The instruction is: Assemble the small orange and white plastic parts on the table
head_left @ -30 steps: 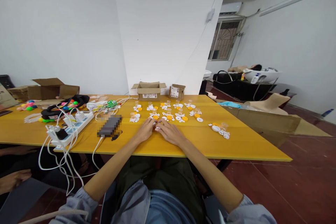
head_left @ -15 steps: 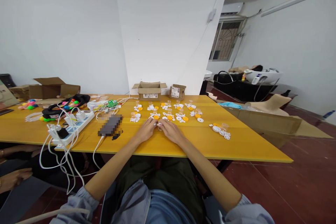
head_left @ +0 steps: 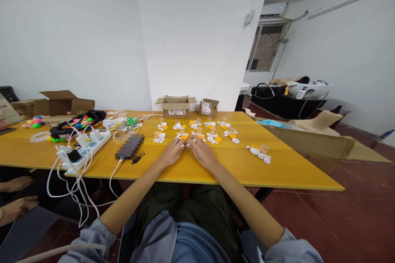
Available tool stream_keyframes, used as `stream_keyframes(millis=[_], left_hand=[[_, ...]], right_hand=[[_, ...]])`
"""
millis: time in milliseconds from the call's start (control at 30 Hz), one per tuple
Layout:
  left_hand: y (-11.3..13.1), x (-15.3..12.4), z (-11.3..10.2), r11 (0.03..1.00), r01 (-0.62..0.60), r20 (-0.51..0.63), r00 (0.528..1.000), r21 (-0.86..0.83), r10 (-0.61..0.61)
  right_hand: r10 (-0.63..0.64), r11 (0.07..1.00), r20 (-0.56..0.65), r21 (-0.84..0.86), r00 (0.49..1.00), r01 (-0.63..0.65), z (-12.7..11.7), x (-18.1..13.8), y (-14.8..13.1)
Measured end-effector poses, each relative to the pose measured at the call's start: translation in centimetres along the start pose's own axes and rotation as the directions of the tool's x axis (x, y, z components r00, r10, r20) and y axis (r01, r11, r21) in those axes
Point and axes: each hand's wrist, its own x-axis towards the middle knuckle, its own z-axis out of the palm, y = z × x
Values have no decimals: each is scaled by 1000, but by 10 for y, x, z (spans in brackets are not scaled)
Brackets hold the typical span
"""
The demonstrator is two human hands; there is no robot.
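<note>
Above the near part of the table, my left hand [head_left: 173, 153] and my right hand [head_left: 200, 153] meet at the fingertips, both with bent fingers. Between them shows a small white piece [head_left: 186, 145], pinched by the fingers and mostly covered, so its exact shape cannot be made out. Just beyond my hands lie several groups of small parts: a clear cup [head_left: 212, 130], a yellow ring [head_left: 217, 139], white discs such as one white disc [head_left: 235, 141], and flat white cut-out pieces [head_left: 159, 140]. Another cluster with a white ring [head_left: 254, 151] sits off to the right.
Two cardboard boxes, an open box [head_left: 175, 107] and a smaller box [head_left: 209, 108], stand at the table's back edge. On the left are a white power strip [head_left: 92, 148] with cables and a dark device [head_left: 130, 147]. Another person's hand [head_left: 20, 209] shows at lower left.
My hands stay nearly in place; the fingertips have drawn slightly apart and shifted around the small white piece. The other person's hands at left have moved a little.
</note>
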Motion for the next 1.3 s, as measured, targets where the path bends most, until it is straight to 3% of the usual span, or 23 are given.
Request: stream_keyframes(millis=[300,767,1000,1133,1300], left_hand=[[2,1,-1,994,52,-17,998,-100,-54],[-5,8,-4,931,251,-62,959,-265,-276],[-4,8,-1,955,189,-53,977,-230,-206],[0,7,1,977,104,-32,993,-184,-111],[0,6,1,983,101,-34,994,-151,-107]], right_hand=[[11,993,-32,-114,999,-14,9,-1,5],[35,997,-109,-59,993,-41,8,-2,1],[-100,992,-118,-94,988,89,7,1,0],[-112,989,-116,-108,987,99,6,0,-1],[-117,988,-110,-116,987,104,5,0,-2]])
